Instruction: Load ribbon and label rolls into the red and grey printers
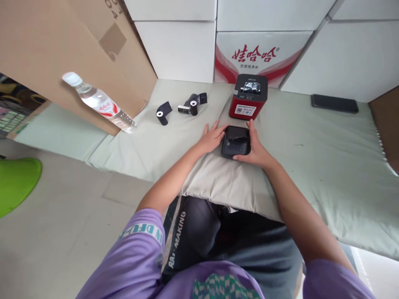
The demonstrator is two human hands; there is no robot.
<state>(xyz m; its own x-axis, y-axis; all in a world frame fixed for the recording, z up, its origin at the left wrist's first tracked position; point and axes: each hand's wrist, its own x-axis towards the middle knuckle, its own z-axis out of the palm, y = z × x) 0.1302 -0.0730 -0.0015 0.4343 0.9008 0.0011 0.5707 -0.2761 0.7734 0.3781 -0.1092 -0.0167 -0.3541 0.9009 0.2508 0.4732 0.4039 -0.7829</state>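
Note:
A small black printer point(236, 142) lies on a pale pillow point(224, 182) in front of me. My left hand point(212, 138) rests against its left side with the fingers spread. Around its right side and near edge curls my right hand point(256, 150), gripping it. Just beyond stands a red label printer point(248, 98) with a black top. Two black ribbon rolls point(163, 112) point(193, 104) lie to the left of it on the sheet.
A clear water bottle point(99, 102) leans by a cardboard box point(81, 54) at the left. White cartons point(262, 50) line the back. A black phone point(334, 103) lies far right. A green stool point(15, 182) is at the left edge.

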